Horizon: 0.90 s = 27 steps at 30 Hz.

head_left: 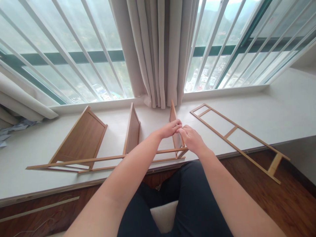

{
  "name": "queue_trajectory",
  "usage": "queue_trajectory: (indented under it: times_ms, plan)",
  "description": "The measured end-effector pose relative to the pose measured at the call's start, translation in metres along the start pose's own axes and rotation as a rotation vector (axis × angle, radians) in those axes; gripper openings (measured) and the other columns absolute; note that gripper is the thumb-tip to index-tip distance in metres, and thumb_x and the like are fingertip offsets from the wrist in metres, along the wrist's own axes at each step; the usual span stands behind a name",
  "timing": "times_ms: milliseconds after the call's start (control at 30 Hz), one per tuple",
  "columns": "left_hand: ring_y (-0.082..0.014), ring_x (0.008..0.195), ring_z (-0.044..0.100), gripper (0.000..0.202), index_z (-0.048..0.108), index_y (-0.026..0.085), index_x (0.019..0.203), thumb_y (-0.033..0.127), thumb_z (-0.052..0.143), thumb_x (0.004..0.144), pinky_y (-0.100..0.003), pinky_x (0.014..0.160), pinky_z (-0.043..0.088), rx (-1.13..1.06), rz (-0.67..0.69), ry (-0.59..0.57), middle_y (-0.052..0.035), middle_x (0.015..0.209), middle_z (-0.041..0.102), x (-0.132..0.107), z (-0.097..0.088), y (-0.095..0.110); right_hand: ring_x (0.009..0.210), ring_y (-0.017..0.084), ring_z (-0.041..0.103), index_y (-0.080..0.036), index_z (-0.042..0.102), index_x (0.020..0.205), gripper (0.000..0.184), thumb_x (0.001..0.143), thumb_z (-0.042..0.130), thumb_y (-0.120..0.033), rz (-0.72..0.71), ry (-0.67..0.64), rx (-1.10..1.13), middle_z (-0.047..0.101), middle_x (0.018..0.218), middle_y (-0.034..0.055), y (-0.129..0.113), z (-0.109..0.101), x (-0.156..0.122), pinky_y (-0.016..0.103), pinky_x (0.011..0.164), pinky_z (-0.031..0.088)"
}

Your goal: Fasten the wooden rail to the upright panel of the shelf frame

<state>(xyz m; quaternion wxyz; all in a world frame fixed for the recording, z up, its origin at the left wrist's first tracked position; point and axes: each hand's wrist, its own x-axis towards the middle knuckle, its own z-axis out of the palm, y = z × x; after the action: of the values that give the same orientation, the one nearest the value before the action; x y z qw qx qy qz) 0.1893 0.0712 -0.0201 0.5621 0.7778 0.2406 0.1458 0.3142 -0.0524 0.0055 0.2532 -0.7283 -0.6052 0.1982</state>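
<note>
Beneath the left hand [171, 129] and right hand [194, 140] spreads a white window ledge [247, 108], carrying a panelled wooden frame [98, 160] to their left and a loose ladder-like frame [230, 132] to their right. Fingers curled, both hands meet at the rightmost panel [175, 141]; whether they grip it cannot be told.

The white windowsill [151, 120] is viewed close up, forward and down from the wearer's head, with barred windows [71, 46] faced beyond.

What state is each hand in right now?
Left hand: fingers curled at the wooden panel; grip can't be told.
Right hand: curled, beside the left; grip can't be told.
</note>
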Motion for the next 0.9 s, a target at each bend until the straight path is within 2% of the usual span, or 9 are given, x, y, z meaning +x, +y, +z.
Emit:
queue_trajectory:
  times_ms: [167, 300, 400, 467, 600, 700, 800, 900]
  plan:
    - [-0.01, 0.053, 0.035, 0.015, 0.053, 0.022, 0.091, 0.037, 0.053, 0.092, -0.022, 0.051, 0.029, -0.024, -0.006, -0.029, 0.0073, 0.061, 0.041, 0.002, 0.002, 0.0, 0.104, 0.023, 0.058, -0.02, 0.075, 0.093, 0.046, 0.101, 0.032, -0.035, -0.118, 0.13, 0.144, 0.06, 0.102, 0.0077, 0.007, 0.001, 0.003, 0.031, 0.1, 0.043]
    - [-0.0105, 0.052, 0.035, 0.016, 0.053, 0.022, 0.092, 0.038, 0.052, 0.094, -0.023, 0.052, 0.03, -0.006, -0.018, -0.041, 0.0077, 0.059, 0.039, 0.0, 0.001, 0.004, 0.105, 0.024, 0.057, -0.02, 0.07, 0.086, 0.047, 0.102, 0.029, -0.037, -0.124, 0.258, 0.185, 0.06, 0.102, 0.0089, 0.007, -0.005, -0.006, 0.035, 0.102, 0.043]
    - [-0.0105, 0.054, 0.037, 0.016, 0.053, 0.022, 0.094, 0.038, 0.051, 0.096, -0.023, 0.055, 0.032, 0.011, -0.034, -0.038, 0.0064, 0.063, 0.044, 0.0, 0.002, 0.006, 0.1, 0.024, 0.059, -0.021, 0.065, 0.083, 0.044, 0.102, 0.029, -0.037, -0.122, 0.385, 0.24, 0.061, 0.098, 0.0081, 0.01, -0.012, -0.025, 0.035, 0.097, 0.045]
    - [-0.0101, 0.055, 0.038, 0.015, 0.053, 0.022, 0.095, 0.037, 0.05, 0.096, -0.023, 0.056, 0.034, 0.023, -0.04, -0.037, 0.0047, 0.07, 0.05, 0.0, 0.002, 0.006, 0.09, 0.022, 0.059, -0.021, 0.062, 0.083, 0.041, 0.103, 0.031, -0.038, -0.097, 0.413, 0.307, 0.061, 0.091, 0.0062, 0.016, -0.015, -0.043, 0.033, 0.087, 0.047]
    - [-0.0111, 0.054, 0.037, 0.015, 0.053, 0.023, 0.098, 0.038, 0.048, 0.097, -0.024, 0.055, 0.034, 0.029, -0.035, -0.061, 0.0057, 0.067, 0.046, 0.001, 0.004, 0.006, 0.071, 0.02, 0.054, -0.022, 0.057, 0.076, 0.042, 0.104, 0.032, -0.04, 0.026, 0.333, 0.384, 0.054, 0.071, 0.0022, 0.029, -0.007, -0.084, 0.031, 0.069, 0.042]
    - [-0.0117, 0.054, 0.036, 0.016, 0.053, 0.024, 0.099, 0.038, 0.049, 0.097, -0.025, 0.055, 0.034, 0.031, -0.024, -0.062, 0.0067, 0.063, 0.041, 0.002, 0.006, 0.006, 0.064, 0.019, 0.05, -0.022, 0.053, 0.071, 0.043, 0.104, 0.033, -0.042, 0.043, 0.218, 0.382, 0.051, 0.065, 0.0008, 0.033, 0.005, -0.106, 0.03, 0.065, 0.039]
    - [-0.0116, 0.054, 0.037, 0.016, 0.053, 0.023, 0.1, 0.037, 0.05, 0.096, -0.025, 0.054, 0.033, 0.031, -0.03, -0.051, 0.0064, 0.063, 0.042, 0.002, 0.008, 0.007, 0.064, 0.018, 0.051, -0.022, 0.05, 0.068, 0.043, 0.104, 0.033, -0.041, 0.027, 0.12, 0.351, 0.052, 0.064, 0.0006, 0.031, 0.016, -0.115, 0.03, 0.066, 0.037]
    - [-0.0114, 0.054, 0.036, 0.016, 0.052, 0.023, 0.1, 0.038, 0.048, 0.097, -0.025, 0.054, 0.033, 0.038, -0.028, -0.053, 0.0068, 0.062, 0.04, 0.003, 0.009, 0.007, 0.064, 0.018, 0.051, -0.022, 0.05, 0.067, 0.043, 0.103, 0.033, -0.039, 0.043, 0.04, 0.328, 0.053, 0.064, 0.0006, 0.031, 0.023, -0.112, 0.03, 0.065, 0.035]
